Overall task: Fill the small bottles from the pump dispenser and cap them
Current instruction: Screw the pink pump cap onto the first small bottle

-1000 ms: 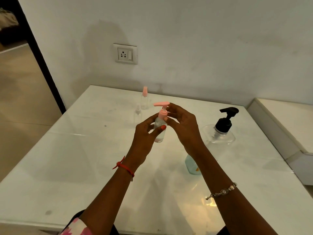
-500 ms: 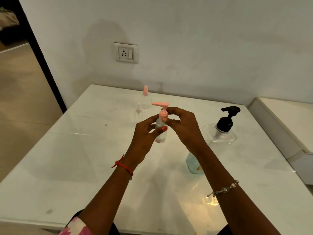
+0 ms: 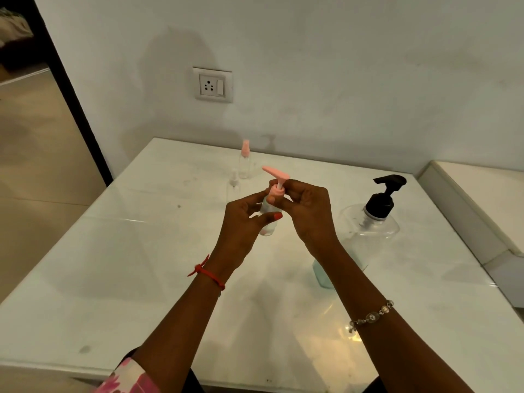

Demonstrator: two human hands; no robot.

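Observation:
My left hand (image 3: 243, 222) grips a small clear bottle (image 3: 268, 219) held above the white table (image 3: 113, 265). My right hand (image 3: 307, 211) pinches the collar of its pink pump cap (image 3: 276, 177), whose spout points up and to the left. The big clear pump dispenser (image 3: 371, 222) with a black pump head stands to the right of my hands. Two more small bottles stand farther back: one with a pink cap (image 3: 245, 160) and one with a clear cap (image 3: 234, 185).
A pale blue container (image 3: 321, 272) shows partly behind my right forearm. A wall socket (image 3: 212, 85) is on the wall beyond the table. A white ledge (image 3: 482, 199) borders the table's right side. A dark doorway edge runs down the left.
The pink pump spout has turned from pointing sideways to pointing up-left as my right fingers twist the cap. Both hands have stayed in place.

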